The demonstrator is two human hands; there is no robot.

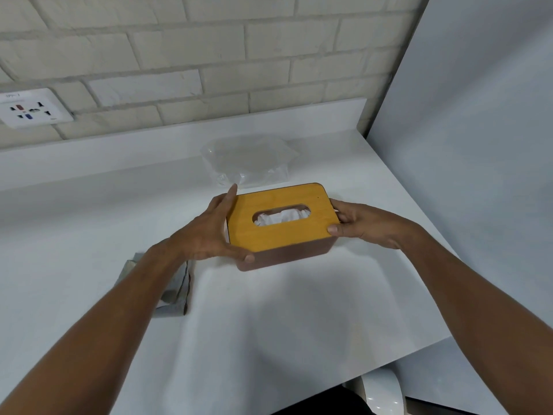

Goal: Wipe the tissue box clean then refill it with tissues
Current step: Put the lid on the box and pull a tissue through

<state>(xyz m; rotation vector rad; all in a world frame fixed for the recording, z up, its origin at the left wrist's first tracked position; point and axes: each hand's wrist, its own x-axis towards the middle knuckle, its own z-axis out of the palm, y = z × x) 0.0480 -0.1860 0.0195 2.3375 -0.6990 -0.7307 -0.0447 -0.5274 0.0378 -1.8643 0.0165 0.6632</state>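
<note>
The tissue box [281, 226] stands in the middle of the desk [269, 324], lid on, tissues [281, 218] showing through its slot. The left hand [206, 232] and right hand [362, 224] have their fingers clamped on its ends. The cloth [176, 292] lies toward the left edge and a clear wrapper [245, 163] toward the back edge. The task looks nearly finished.

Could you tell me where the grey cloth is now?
Head view: the grey cloth lies on the counter, left of the tissue box, partly under the left forearm.

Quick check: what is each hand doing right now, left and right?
Left hand: grips the left end of the tissue box.
Right hand: grips the right end of the same box.
</note>
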